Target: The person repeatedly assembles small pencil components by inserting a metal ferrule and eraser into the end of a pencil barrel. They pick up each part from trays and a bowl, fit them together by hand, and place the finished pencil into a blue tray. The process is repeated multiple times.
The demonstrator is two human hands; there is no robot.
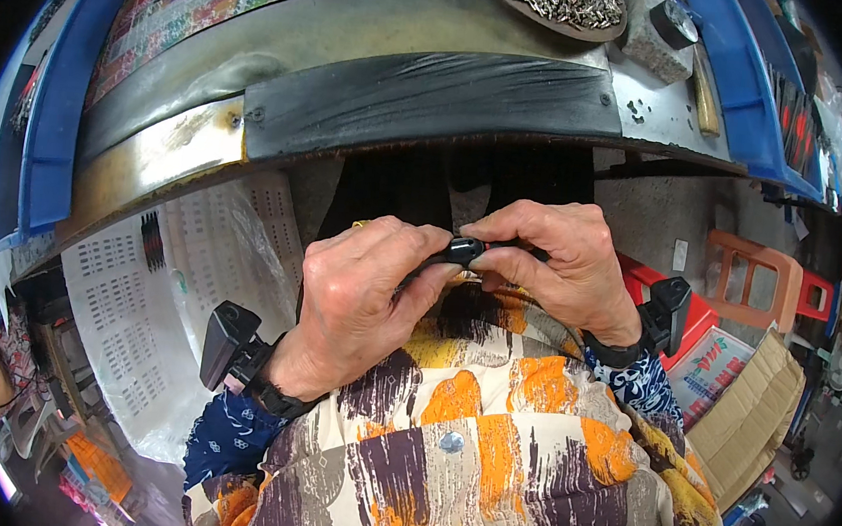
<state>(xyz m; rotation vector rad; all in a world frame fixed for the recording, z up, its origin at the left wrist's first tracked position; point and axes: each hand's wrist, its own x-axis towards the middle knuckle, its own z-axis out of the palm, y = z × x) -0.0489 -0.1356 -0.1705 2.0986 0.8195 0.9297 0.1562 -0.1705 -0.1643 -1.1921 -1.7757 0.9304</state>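
Close in front of my body, both hands meet over a small glossy black piece (462,251) with a rounded shape. My left hand (365,276) pinches its left side between thumb and fingers. From the other side, the thumb and fingertips of my right hand (554,258) grip it too. A dark, slender part runs into the right-hand fingers, which mostly cover it. What exactly the piece is cannot be made out. Both hands are held off the workbench (425,98), just short of its black-padded front edge.
On the bench stand a round dish (601,33) of small metal parts, a stone block (653,43) and a wooden handle (704,92). Blue bins (52,131) flank it. Below left is a white perforated basket (117,307); a red stool (672,310) and cardboard (743,421) lie right.
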